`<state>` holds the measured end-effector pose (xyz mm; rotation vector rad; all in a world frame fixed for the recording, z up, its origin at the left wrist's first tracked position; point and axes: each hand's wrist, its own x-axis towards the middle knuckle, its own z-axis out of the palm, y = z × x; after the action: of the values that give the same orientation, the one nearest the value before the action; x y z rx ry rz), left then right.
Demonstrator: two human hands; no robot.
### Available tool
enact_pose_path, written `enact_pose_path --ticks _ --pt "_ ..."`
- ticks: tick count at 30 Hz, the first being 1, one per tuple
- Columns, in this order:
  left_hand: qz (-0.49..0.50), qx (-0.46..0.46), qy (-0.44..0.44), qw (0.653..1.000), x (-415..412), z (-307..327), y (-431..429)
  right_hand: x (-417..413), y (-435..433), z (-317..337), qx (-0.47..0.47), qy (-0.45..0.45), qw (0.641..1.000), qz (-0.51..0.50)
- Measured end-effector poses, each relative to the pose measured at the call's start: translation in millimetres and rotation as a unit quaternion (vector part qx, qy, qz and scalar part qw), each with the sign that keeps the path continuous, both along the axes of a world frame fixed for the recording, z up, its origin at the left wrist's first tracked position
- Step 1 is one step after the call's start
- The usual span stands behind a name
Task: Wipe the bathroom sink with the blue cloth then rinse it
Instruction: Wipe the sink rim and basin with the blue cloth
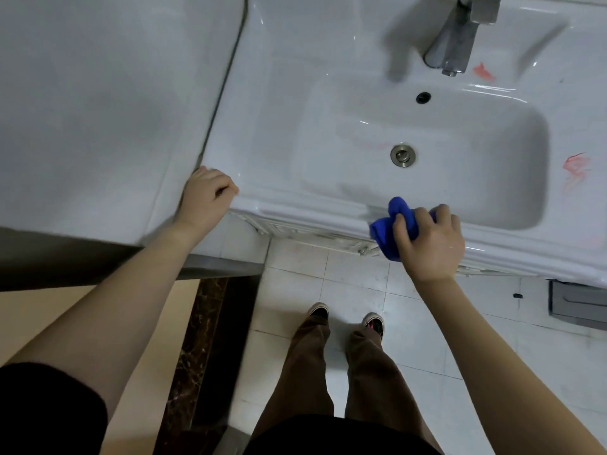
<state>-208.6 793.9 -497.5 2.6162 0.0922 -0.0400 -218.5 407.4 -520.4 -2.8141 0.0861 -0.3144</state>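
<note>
The white ceramic sink (289, 93) fills the upper right, with a rectangular basin, a metal drain (402, 155) and an overflow hole (423, 97). A bunched blue cloth (387, 229) lies against the sink's front rim, gripped by my right hand (430, 241). My left hand (205, 200) rests with curled fingers on the sink's front left corner, holding nothing. A metal faucet (451, 41) stands at the back. Red smears mark the ledge beside the faucet (483, 73) and the right ledge (574, 165).
A white tiled wall (98, 93) runs along the sink's left side. Below are pale floor tiles (328, 284), my two shoes and brown trousers, a dark marble threshold (197, 339) at the left, and a grey cabinet handle (578, 303) under the sink at the right.
</note>
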Motion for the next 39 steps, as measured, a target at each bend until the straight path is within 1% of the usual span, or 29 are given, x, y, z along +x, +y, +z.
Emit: enact_pose_path --ticks 3,6,8,11,14,15,17,21,23,25,26,28,30,32,34,35,37,39 --pt "-0.002 0.023 0.019 1.000 1 6 -10 0 4 0 0.001 -0.005 1.000 -0.018" --pt "0.017 -0.001 -0.020 1.000 -9 16 -53 -1 5 1 0.005 -0.006 1.000 -0.020" --pt "-0.026 -0.017 -0.051 0.998 -14 16 -96 0 7 3 0.007 0.001 1.000 -0.025" --pt "-0.101 -0.029 -0.060 0.993 -16 3 -163 2 10 7 0.009 0.012 0.999 -0.030" --pt "-0.114 -0.006 -0.046 0.992 -21 -12 -210 3 -5 9 0.001 0.021 1.000 0.022" --pt "-0.106 0.000 -0.041 0.994 -22 -17 -217 2 -18 10 -0.003 0.031 0.999 0.035" --pt "-0.095 0.005 -0.044 0.995 -22 -28 -218 0 -61 11 -0.015 0.048 0.999 0.022" --pt "-0.087 -0.018 -0.033 0.996 -17 -30 -219 -3 -172 21 -0.029 0.075 0.994 -0.073" --pt "-0.051 -0.029 -0.019 0.998 -17 -27 -228 -3 -195 23 -0.024 0.079 0.990 -0.116" --pt "-0.004 -0.027 -0.012 1.000 -16 -26 -236 -3 -174 22 -0.008 0.072 0.990 -0.124" --pt "0.013 -0.023 -0.009 1.000 -16 -26 -240 -3 -149 20 0.002 0.061 0.993 -0.103" --pt "0.033 -0.017 -0.010 0.999 -14 -26 -242 -3 -87 15 0.020 0.037 0.999 -0.029" --pt "0.029 -0.013 -0.010 0.999 -15 -25 -242 -1 -38 14 0.018 0.038 0.998 0.038" --pt "0.022 -0.016 -0.005 1.000 -14 -24 -242 4 -31 15 0.021 0.042 0.995 0.087" --pt "0.027 -0.027 0.001 0.999 -12 -22 -243 4 -66 15 0.023 0.053 0.992 0.114" --pt "0.031 -0.030 -0.001 0.999 -12 -22 -243 2 -93 15 0.019 0.058 0.992 0.109" --pt "0.035 -0.028 -0.011 0.999 -12 -22 -244 0 -159 13 0.007 0.063 0.997 0.053" --pt "0.036 -0.025 -0.012 0.999 -13 -22 -245 -4 -221 14 -0.016 0.068 0.997 -0.027"
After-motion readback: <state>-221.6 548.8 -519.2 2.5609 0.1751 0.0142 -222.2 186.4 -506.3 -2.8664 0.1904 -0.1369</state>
